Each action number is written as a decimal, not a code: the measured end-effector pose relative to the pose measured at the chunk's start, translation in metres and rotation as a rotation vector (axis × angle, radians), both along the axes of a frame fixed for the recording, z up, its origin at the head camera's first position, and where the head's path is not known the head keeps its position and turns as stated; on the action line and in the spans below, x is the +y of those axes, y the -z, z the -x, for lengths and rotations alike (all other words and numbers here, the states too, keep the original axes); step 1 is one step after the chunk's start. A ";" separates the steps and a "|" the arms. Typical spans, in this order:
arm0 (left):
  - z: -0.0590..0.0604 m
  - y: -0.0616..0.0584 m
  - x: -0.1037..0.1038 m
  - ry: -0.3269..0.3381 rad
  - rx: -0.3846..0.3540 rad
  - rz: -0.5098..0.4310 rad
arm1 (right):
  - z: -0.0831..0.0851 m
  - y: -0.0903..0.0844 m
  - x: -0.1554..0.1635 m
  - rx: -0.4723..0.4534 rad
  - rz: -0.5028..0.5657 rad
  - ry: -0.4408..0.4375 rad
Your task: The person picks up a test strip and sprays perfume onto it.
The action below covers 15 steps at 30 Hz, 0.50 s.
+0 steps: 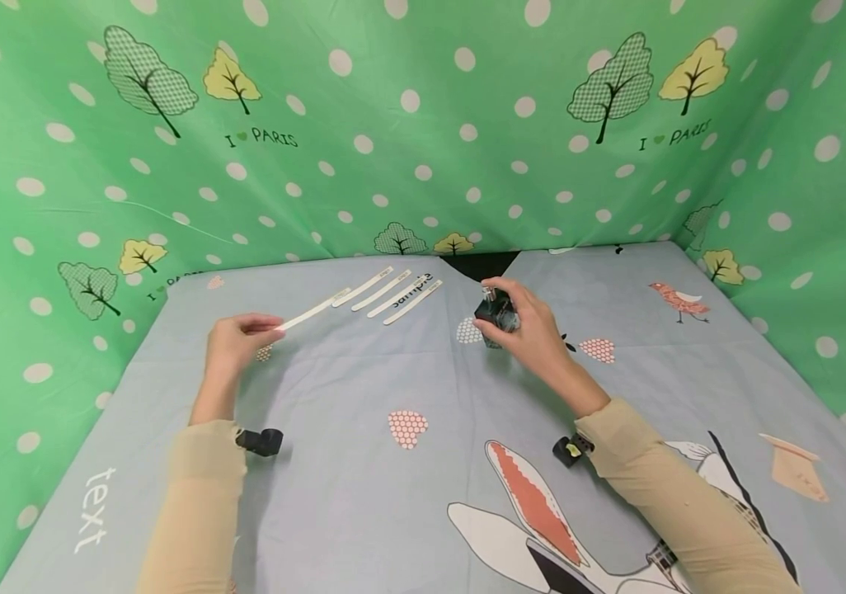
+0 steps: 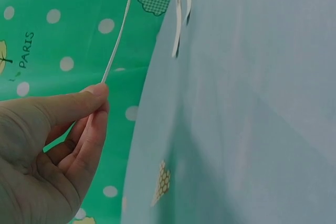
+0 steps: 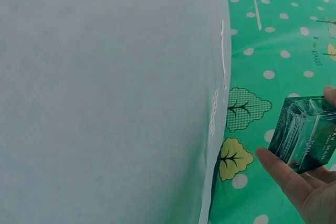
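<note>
My left hand (image 1: 237, 345) pinches one end of a slim white paper test strip (image 1: 315, 311) between thumb and fingers. In the left wrist view the strip (image 2: 116, 43) points up and away from the fingertips, slightly bent. A dark, see-through glass perfume bottle (image 1: 495, 313) with a silver top is gripped in my right hand (image 1: 534, 334), to the right of the strip. The right wrist view shows the bottle (image 3: 300, 135) tilted, with pale lettering on its side. Several more white strips (image 1: 397, 295) lie slanted side by side on the cloth, between the two hands.
A grey-blue printed cloth (image 1: 349, 388) covers the table, bearing hearts, a bird and a rabbit. Green dotted curtains (image 1: 423, 124) rise behind it and along both sides. A dark gap (image 1: 478, 266) shows at the table's far edge.
</note>
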<state>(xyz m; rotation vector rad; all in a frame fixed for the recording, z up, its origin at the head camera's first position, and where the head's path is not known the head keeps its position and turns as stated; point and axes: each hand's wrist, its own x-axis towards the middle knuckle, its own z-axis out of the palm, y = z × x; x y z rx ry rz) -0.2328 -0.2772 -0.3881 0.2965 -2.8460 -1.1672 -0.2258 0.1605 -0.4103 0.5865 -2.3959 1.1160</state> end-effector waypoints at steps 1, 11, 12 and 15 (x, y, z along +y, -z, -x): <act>0.000 -0.001 0.001 0.006 0.004 0.001 | 0.000 0.000 0.000 0.000 0.000 0.000; 0.000 -0.005 0.012 0.034 0.044 -0.011 | 0.000 0.001 0.000 0.002 0.001 0.000; 0.000 -0.006 0.014 0.033 0.044 -0.012 | 0.000 0.001 0.000 0.003 0.000 0.000; 0.000 -0.008 0.017 0.041 0.047 -0.007 | 0.001 0.001 0.000 0.004 -0.001 0.000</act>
